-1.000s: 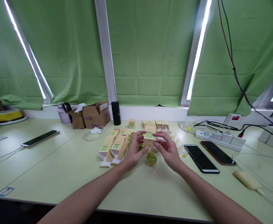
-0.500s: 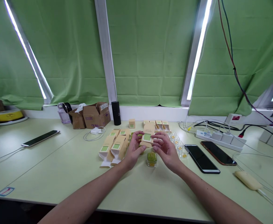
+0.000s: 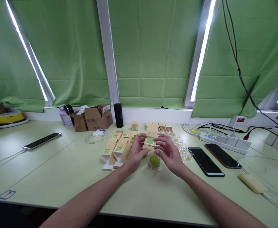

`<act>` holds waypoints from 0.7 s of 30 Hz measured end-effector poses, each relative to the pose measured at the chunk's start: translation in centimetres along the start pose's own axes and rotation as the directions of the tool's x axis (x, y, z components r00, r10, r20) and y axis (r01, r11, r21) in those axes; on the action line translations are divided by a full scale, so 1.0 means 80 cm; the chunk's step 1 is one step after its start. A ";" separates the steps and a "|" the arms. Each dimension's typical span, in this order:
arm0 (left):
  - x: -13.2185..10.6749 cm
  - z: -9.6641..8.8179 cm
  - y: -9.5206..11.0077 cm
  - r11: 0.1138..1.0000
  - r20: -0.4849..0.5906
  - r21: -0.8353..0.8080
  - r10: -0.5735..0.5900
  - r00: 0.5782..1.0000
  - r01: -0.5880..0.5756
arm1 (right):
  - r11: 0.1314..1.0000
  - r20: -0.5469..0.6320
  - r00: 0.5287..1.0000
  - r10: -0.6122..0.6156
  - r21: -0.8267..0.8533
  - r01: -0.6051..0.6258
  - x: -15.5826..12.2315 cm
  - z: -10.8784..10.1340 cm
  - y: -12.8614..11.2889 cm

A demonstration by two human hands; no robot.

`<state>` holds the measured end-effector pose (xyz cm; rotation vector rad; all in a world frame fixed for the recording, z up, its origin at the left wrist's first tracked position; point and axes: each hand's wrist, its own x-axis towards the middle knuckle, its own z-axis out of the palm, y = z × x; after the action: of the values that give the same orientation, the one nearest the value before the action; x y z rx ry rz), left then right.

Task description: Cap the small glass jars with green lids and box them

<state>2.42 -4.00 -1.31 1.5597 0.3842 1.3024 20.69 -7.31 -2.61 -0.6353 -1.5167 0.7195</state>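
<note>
Between my two hands is a small tan cardboard box (image 3: 150, 134) with a green square window on its front. My left hand (image 3: 137, 153) grips its left side, and my right hand (image 3: 170, 154) has its fingers closed on the right side. Just below the box a small glass jar (image 3: 155, 162) with a green top stands on the table. To the left of my left hand lie several similar tan boxes (image 3: 120, 149), with white inner flaps spread at the near end. Several small clear glass cups (image 3: 183, 148) stand to the right of my right hand.
More tan boxes (image 3: 168, 128) and a lone small box (image 3: 134, 126) stand farther back. Two phones (image 3: 206, 162) lie at right, near a power strip (image 3: 224, 141) with cables. A brown carton (image 3: 98, 118) and black cylinder (image 3: 118, 115) are by the wall.
The lower edge of the held box has shifted slightly. Both hands stay in nearly the same place, and the jar has not moved.
</note>
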 end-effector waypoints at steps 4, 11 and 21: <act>0.001 -0.001 -0.001 1.000 0.005 -0.012 -0.001 1.000 0.001 | 1.000 0.012 1.000 -0.008 -0.018 0.009 0.000 -0.001 0.001; -0.001 -0.002 -0.003 0.999 0.012 0.036 0.006 1.000 -0.007 | 0.999 0.009 1.000 -0.005 -0.035 0.005 -0.001 0.000 -0.002; 0.000 -0.001 -0.011 0.966 -0.029 0.239 0.107 0.994 -0.097 | 0.999 -0.049 0.999 -0.006 -0.044 0.004 0.002 0.001 0.001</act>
<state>2.61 -3.61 -2.04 1.7737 0.5066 1.4104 20.60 -7.18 -2.55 -0.6774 -1.4911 0.6643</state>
